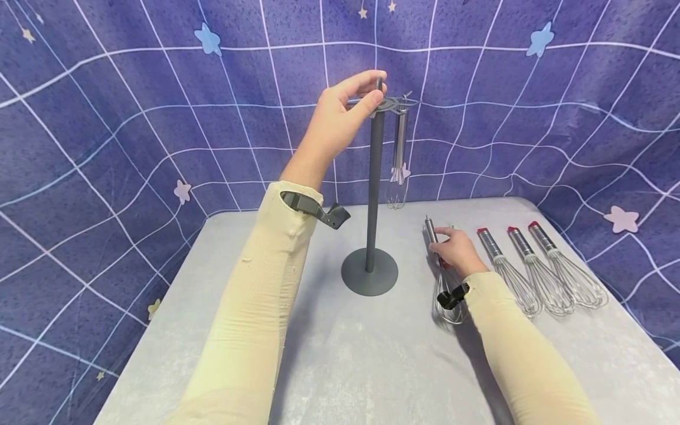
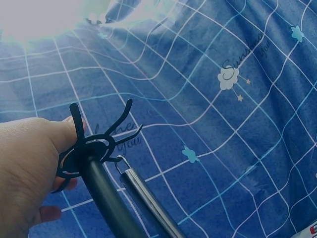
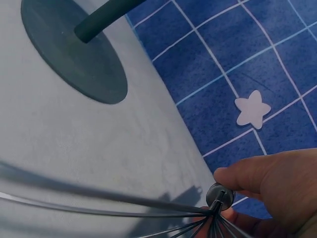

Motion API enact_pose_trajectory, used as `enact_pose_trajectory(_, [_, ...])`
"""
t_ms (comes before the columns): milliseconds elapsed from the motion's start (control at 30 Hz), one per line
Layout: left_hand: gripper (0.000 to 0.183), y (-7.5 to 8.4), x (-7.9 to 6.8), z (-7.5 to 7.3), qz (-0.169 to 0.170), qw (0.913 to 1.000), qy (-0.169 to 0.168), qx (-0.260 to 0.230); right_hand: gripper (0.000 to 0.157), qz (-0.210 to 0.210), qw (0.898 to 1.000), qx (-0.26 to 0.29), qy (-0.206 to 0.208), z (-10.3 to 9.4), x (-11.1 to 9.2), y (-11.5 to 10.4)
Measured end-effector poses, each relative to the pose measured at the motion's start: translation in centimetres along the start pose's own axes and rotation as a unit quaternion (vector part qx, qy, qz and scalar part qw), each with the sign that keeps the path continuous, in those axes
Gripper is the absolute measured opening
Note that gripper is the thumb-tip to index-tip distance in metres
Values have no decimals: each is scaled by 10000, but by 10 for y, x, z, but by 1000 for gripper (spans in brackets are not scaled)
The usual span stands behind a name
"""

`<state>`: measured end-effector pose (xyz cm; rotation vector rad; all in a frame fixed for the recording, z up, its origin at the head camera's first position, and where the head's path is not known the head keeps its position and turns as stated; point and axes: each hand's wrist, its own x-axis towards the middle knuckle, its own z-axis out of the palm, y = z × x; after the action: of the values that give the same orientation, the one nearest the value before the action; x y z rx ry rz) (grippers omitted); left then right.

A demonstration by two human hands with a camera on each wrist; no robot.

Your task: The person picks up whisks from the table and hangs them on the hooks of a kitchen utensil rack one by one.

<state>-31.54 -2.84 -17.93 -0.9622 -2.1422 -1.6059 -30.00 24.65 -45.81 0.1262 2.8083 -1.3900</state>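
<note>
A dark grey stand (image 1: 374, 189) rises from a round base, with a ring of curved hooks (image 2: 94, 148) at its top. My left hand (image 1: 347, 103) grips the top of this stand, thumb and fingers around one upright hook. From another hook, on the stand's right side, hangs a whisk (image 1: 400, 139) with its wires down. My right hand (image 1: 455, 251) pinches the metal handle of a second whisk (image 1: 431, 231) right of the base, the wire loops pointing toward me. In the right wrist view, thumb and fingers hold the handle near the wires (image 3: 215, 213).
Several whisks (image 1: 523, 242) with red-tipped handles lie side by side on the grey table (image 1: 345, 366) at the right. The stand's round base (image 1: 370, 286) sits mid-table. A blue cloth (image 1: 255, 77) with grid lines and stars hangs behind and at both sides.
</note>
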Motion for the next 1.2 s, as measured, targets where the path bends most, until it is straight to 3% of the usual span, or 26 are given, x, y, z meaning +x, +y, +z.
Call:
enact_pose_trajectory(667, [36, -1, -1, -1, -65, 10000, -23, 65, 62, -95, 9936, 1068, 352, -5, -11, -19])
enact_pose_trajectory(1200, [36, 0, -3, -2, -24, 10000, -59, 32, 61, -554, 9866, 1383, 663, -13, -18, -42])
